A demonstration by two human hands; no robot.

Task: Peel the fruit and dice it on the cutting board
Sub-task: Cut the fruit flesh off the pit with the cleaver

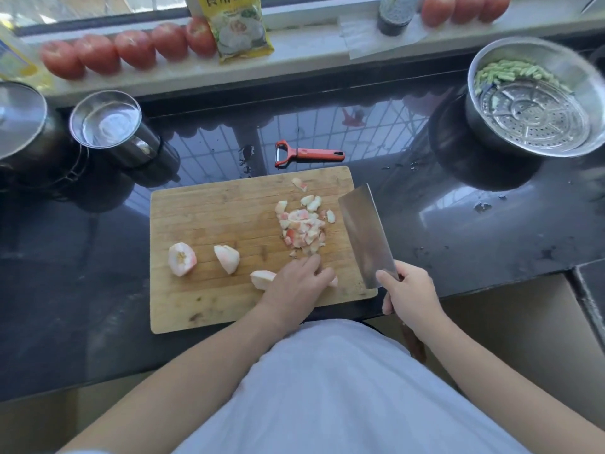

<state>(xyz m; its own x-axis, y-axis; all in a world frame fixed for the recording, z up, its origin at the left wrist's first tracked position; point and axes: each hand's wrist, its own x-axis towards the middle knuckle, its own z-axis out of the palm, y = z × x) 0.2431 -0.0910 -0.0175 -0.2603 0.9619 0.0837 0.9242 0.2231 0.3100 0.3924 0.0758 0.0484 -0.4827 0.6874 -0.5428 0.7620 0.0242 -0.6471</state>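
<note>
Three peeled chunks point(227, 258) – one diced pile point(302, 226) – board point(196, 306).

Far beyond my left hand point(296, 283), up on the window ledge, I see a yellow and green plastic food packet point(236, 27) leaning against the frame between the red fruits. Large dark Chinese characters run across its top edge; I read 食用 at the start, and the character after them is cut off by the edge of my view. The smaller print lower on the packet is too blurred for me to read. I find no other writing.
</note>
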